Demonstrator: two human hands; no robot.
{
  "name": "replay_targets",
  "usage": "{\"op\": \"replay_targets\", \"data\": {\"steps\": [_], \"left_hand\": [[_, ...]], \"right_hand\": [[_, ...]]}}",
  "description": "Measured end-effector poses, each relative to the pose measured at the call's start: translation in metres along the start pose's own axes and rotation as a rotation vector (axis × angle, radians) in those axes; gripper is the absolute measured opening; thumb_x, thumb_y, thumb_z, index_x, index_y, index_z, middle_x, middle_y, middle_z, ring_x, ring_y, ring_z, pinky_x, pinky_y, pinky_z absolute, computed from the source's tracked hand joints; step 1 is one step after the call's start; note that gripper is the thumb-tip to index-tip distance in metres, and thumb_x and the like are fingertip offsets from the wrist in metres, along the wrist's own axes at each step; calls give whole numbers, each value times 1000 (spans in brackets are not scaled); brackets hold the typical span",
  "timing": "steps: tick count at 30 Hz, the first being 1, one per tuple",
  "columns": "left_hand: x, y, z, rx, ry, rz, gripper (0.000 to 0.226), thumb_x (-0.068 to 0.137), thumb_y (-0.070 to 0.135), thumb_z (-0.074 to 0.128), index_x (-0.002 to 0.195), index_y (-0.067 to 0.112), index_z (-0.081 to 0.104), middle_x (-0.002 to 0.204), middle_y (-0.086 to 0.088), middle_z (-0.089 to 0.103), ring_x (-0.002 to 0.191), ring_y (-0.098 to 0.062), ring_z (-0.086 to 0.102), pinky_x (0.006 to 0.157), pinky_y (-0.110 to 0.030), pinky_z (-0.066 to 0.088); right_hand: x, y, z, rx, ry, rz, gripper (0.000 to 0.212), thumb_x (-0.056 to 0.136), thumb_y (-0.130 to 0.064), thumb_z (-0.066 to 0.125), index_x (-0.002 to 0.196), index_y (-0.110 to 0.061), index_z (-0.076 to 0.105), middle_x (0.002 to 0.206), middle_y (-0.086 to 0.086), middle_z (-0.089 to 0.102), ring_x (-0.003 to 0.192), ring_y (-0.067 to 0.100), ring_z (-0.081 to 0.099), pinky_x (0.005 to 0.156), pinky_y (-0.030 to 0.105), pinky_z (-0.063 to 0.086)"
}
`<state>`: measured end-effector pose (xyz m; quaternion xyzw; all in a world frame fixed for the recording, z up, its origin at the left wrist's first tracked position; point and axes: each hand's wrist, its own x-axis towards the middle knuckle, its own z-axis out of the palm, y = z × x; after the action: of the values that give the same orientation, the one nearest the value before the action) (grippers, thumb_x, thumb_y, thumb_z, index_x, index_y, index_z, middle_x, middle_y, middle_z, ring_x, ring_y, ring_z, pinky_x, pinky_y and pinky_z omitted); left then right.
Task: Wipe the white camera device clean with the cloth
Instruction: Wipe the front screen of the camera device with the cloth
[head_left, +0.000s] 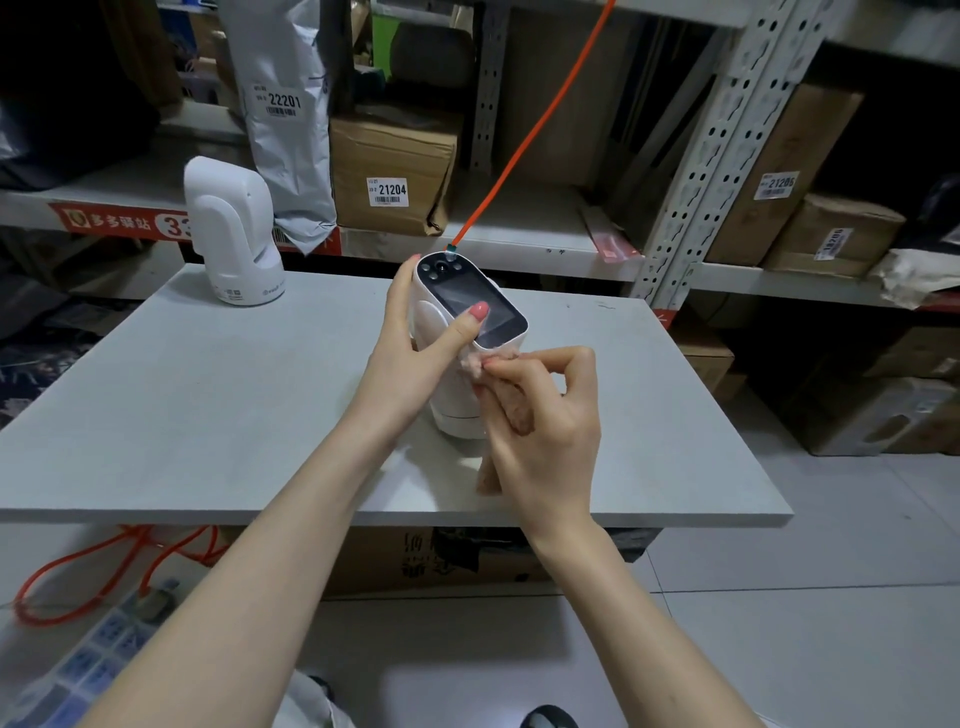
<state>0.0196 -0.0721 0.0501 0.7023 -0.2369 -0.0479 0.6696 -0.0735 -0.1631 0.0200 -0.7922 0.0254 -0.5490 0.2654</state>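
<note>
Grey metal shelving (722, 156) fills the far side of the scene, stacked with cardboard boxes (392, 166) bearing numbered labels and a pale plastic parcel bag (283, 114) that stands upright at the far left. In front of it sits a light grey table (208, 405), its near edge running across the middle of the view, with a brown carton visible beneath it. An orange cable (535, 124) slants down from the upper right to the top of the white camera device (467, 312), which stands on its base toward the right of the tabletop with its dark screen face tilted up toward the viewer. A second white camera unit (234, 228) stands upright at the far left corner of the table, well apart from the first.

The left hand (415, 343) is wrapped around the left side of the white camera device, fingers behind the body and the thumb, with a pink nail, pressed on the lower edge of the screen. The right hand (540, 426) is curled closed around a pinkish-beige cloth (498, 384), thumb and forefinger pinching the bunched end against the near lower corner of the device's head, just beside the left thumb. The loose end of the cloth hangs below the right palm, down to the table.
</note>
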Motion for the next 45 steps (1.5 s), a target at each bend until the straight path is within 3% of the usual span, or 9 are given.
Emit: {"op": "replay_targets", "data": {"steps": [4,8,14,20,30,35,39,43,45], "left_hand": [[-1,0,2,-53,10,-55,92,80,46,72,150,41,12,155,16,26,140,-7,28,111,-27,29],[-1,-3,4,-53,49,-80,89,63,59,78,136,47,30,140,12,49,130,-14,46,108,-41,41],[-3,-2,12,-40,122,-88,85,61,63,73,132,46,31,132,15,50,126,-17,48,103,-44,44],[-2,-3,16,11,140,-84,90,56,67,70,132,45,26,130,7,50,126,-20,47,103,-45,43],[-4,-3,12,-18,147,-99,87,61,65,70,134,43,28,128,6,52,124,-20,49,101,-45,46],[0,-2,5,-117,151,-144,74,72,54,73,133,39,34,128,9,56,120,-14,53,103,-38,44],[1,0,-2,-167,119,-173,63,82,42,71,134,35,37,130,10,56,117,-9,54,90,-29,48],[2,3,-8,-166,73,-189,60,84,40,68,136,38,38,128,17,56,109,-7,55,65,-17,38],[1,5,-11,-147,53,-173,57,86,36,67,135,38,39,121,20,58,103,-4,56,59,-12,42]], "right_hand": [[0,1,1,-17,-2,-7,8,87,-21,64,95,-22,61,98,-1,46,87,26,63,66,34,53],[-8,7,2,-92,-59,2,11,85,-17,66,93,-22,60,93,5,49,84,27,60,54,41,54],[7,-3,3,-82,62,3,5,85,-12,71,89,-10,69,91,12,53,82,31,62,61,40,54],[-2,4,4,-153,15,2,6,84,-10,72,89,-10,69,87,12,52,79,31,59,54,39,52],[8,-6,7,-122,67,38,6,82,-8,74,87,-9,72,88,12,55,82,29,62,63,35,52],[1,7,3,27,-76,142,8,82,-9,72,88,-13,72,93,-1,52,91,13,61,77,17,49],[5,11,-1,150,-139,301,18,75,9,74,86,-5,73,92,3,55,91,-18,54,80,-1,39],[10,10,-2,225,-163,408,18,75,10,73,84,-6,74,92,2,57,87,-18,56,77,-2,40],[12,10,-1,256,-162,468,18,76,8,73,84,-8,73,93,2,59,85,-15,59,77,0,42]]}}
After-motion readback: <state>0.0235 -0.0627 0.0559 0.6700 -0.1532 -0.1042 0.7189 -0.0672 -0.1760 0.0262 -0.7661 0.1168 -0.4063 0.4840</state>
